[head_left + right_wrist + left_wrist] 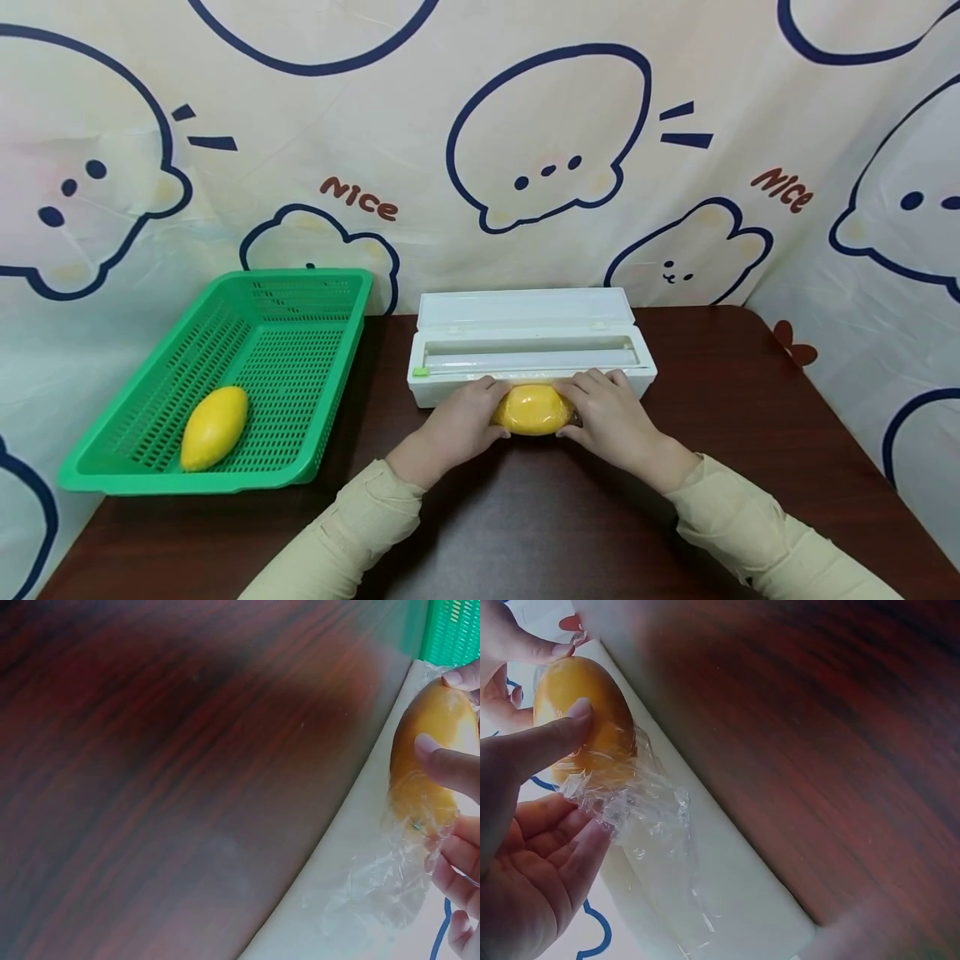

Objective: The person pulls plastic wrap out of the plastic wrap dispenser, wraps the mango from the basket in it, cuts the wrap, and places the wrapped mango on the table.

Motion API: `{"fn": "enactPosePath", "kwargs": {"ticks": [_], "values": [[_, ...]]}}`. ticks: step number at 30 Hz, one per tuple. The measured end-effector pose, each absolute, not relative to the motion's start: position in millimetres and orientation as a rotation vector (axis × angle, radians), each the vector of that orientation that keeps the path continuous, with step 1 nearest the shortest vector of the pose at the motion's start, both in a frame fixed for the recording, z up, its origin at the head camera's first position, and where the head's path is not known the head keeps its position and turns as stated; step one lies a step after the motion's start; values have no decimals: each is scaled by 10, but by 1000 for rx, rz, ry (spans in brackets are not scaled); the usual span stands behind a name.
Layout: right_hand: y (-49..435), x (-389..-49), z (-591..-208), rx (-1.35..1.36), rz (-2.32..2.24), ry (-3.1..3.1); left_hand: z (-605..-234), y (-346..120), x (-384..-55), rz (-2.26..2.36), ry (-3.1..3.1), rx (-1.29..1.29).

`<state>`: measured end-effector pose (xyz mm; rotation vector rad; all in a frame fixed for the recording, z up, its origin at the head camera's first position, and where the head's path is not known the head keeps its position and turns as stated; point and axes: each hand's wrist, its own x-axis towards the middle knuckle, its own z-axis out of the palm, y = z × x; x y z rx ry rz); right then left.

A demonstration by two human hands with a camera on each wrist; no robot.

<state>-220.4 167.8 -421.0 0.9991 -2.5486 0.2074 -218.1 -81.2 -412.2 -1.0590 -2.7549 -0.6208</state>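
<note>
A yellow mango (534, 409) is held between both hands just in front of a white cling film dispenser (450, 392). Clear cling film (656, 802) covers it, and loose crumpled film gathers at its ends in both wrist views. My left hand (468, 417) grips the mango's left end, its thumb lying on the skin in the left wrist view. My right hand (611, 417) grips the other end with thumb and fingers, the film bunched by its fingertips in the right wrist view. Whether the film still joins the roll cannot be told.
The dispenser's lid (525, 308) stands raised, showing a film roll (525, 360) and a green slider (421, 372). At left, a green plastic basket (315, 450) contains another mango (213, 429). A printed cloth (420, 167) hangs behind the dark wooden table (750, 400).
</note>
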Motion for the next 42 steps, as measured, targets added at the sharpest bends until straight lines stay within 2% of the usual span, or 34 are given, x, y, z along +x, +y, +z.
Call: {"fn": "enactPosePath", "kwargs": {"ticks": [42], "values": [[1701,-2270,-4241,1105,231,-2645,-4058,-739,-2201,-555,-3068,-998]]}}
